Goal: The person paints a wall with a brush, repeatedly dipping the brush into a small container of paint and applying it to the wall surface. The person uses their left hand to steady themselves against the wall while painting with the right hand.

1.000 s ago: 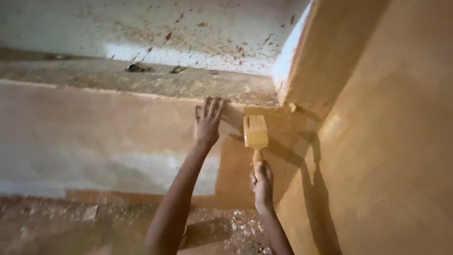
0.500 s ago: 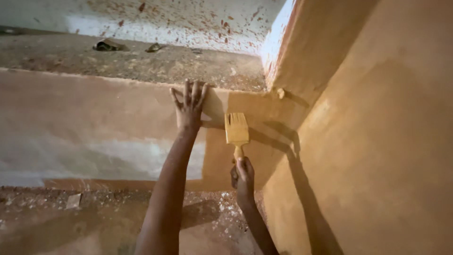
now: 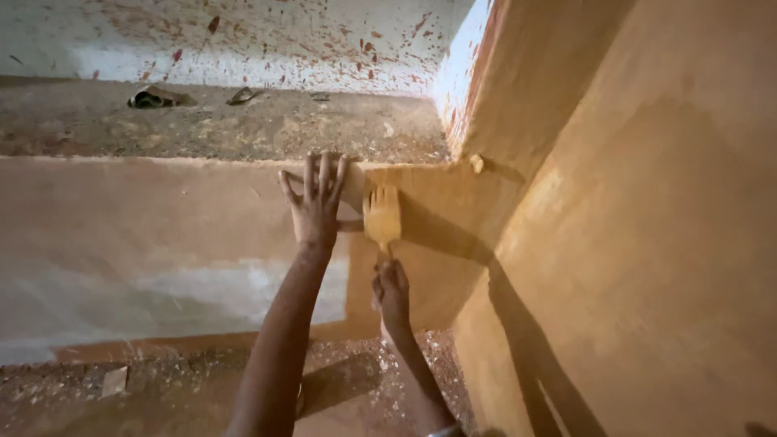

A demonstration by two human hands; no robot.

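Both hands have crept up toward the ledge [image 3: 243, 129]: left hand [image 3: 314, 202] splayed flat below it, right hand [image 3: 392, 290] gripping the paintbrush [image 3: 382, 217] (ochre covers the corner; the pale wall patch [image 3: 227, 283] remains).

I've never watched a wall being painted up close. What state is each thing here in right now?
left hand: open, fingers spread, flat against the low wall.
right hand: shut on the brush handle.
paintbrush: upright, bristles up, coated in yellow-orange paint, against the wall.
low wall: partly painted; pale patch bare.
side wall: covered in orange paint.
ledge: dusty, scraps lying on it.
floor: speckled with paint.
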